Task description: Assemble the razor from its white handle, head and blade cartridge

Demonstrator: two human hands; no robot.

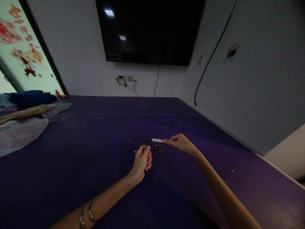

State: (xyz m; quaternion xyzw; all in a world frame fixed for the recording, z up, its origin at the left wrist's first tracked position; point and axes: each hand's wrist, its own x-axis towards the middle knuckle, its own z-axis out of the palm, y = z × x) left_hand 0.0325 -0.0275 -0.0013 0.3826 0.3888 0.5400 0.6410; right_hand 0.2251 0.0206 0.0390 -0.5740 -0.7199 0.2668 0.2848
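My left hand (142, 160) is closed in a fist around a slim dark object, mostly hidden by the fingers; a dark bit shows above the thumb and another below the fist. My right hand (179, 143) pinches one end of a flat whitish stick (157, 140) with a rounded tip. That tip points left, close to a small dark piece (148, 140) just beyond my left hand; whether they touch I cannot tell. Between the hands lies a small dark, clear-edged item (158, 148), perhaps a case. Another small dark piece (136, 140) lies farther left.
Everything lies on a wide dark purple surface (95, 165) with scattered white specks. Plastic bags (21, 133) and blue cloth (33, 98) are piled at the left. A large black television (152, 31) hangs on the far wall above sockets (130, 78); a black cable (209, 60) hangs at right.
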